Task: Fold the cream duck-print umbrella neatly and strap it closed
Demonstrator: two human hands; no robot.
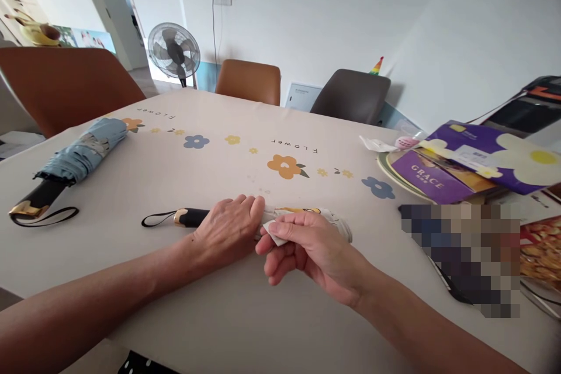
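With the left hand (225, 228) clamped over the folded white umbrella (335, 221) on the desk (210, 315) and the right hand (313, 251) pinching its closure tab (276, 235), fastening looks underway, needing a snug wrap.

White walls (350, 11), 3 brown chairs (248, 80), a standing fan (174, 51).

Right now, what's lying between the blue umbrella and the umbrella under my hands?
Nothing: in the head view, only bare tablecloth separates the blue umbrella from the black-handled umbrella that your left hand holds and your right hand pinches.
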